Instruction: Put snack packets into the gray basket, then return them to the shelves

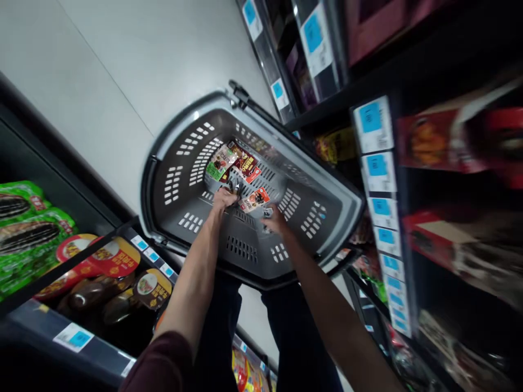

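A grey shopping basket [261,256] with slotted walls stands on the floor before my legs, and both my hands reach down inside it. My left hand [224,198] is closed around something small, dark and shiny, whose kind I cannot make out. Deeper in, my right hand [275,219] grips a small pale, silvery packet [267,212], partly covered by the fingers. Between the hands lies a white and orange snack packet [255,200]. Beyond them, a green and white packet [220,161] and a dark red packet [245,163] overlap on the basket floor.
Dark shelves with blue-and-white price tags [376,164] rise close on the right, holding red food packages [433,139]. To the left, a shelf bears green bags [30,228] and yellow-labelled packs [153,288]. Pale floor tiles [122,49] extend beyond the basket.
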Motion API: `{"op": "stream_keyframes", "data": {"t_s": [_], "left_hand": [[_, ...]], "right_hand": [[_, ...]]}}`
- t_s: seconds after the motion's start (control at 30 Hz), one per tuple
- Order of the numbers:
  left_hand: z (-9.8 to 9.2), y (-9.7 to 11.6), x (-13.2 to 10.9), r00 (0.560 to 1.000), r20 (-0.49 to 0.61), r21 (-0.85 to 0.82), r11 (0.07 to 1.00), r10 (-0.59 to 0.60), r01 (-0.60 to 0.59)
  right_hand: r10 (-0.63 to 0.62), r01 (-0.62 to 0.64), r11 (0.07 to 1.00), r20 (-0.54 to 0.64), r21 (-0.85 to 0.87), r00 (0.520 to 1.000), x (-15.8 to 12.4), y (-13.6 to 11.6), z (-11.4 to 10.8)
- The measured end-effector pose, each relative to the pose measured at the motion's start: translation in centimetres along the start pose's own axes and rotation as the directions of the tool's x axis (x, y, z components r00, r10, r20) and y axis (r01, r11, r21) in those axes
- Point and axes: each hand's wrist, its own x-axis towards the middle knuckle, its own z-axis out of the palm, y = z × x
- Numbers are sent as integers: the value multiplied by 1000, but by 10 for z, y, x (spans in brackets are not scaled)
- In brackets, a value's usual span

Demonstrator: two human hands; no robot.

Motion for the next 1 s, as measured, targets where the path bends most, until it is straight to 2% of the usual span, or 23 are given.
{"op": "stream_keyframes", "data": {"t_s": [0.1, 0.17, 0.27, 0.37, 0.43, 0.47, 0.57, 0.67, 0.83, 0.9, 1.0], "left_hand": [[-23, 10, -65, 995, 59, -200, 978, 80, -67], [-40, 14, -125, 981, 104, -349, 930, 162, -117], [-67, 13, -227, 950, 141, -533, 830, 278, -163], [-87, 0, -322, 922, 129, -662, 724, 365, -194], [-93, -15, -370, 914, 127, -737, 653, 386, -173], [-93, -24, -388, 914, 146, -810, 577, 379, -110], [-84, -54, -425, 913, 207, -903, 428, 351, 40], [-71, -77, -448, 896, 278, -927, 342, 347, 155], [-61, -93, -471, 890, 277, -957, 185, 362, 223], [-60, -96, -474, 881, 280, -958, 163, 380, 234], [-61, -96, -474, 872, 299, -949, 219, 388, 228]], "right_hand": [[-42, 29, 988, 80, 154, 996, -65, -29, -28], [-85, 47, 963, 134, 265, 987, -118, -54, -49], [-123, 4, 858, 198, 514, 973, -201, -93, -80], [-185, -19, 722, 219, 692, 958, -272, -122, -107], [-233, -15, 646, 215, 763, 948, -308, -136, -121], [-258, -17, 601, 215, 799, 942, -323, -141, -127], [-354, 18, 524, 199, 851, 914, -359, -150, -142], [-467, 84, 476, 171, 875, 868, -386, -156, -155], [-597, 178, 451, 147, 875, 789, -422, -166, -178], [-619, 222, 447, 121, 867, 776, -431, -170, -187], [-639, 293, 429, 58, 855, 767, -443, -179, -201]]}}
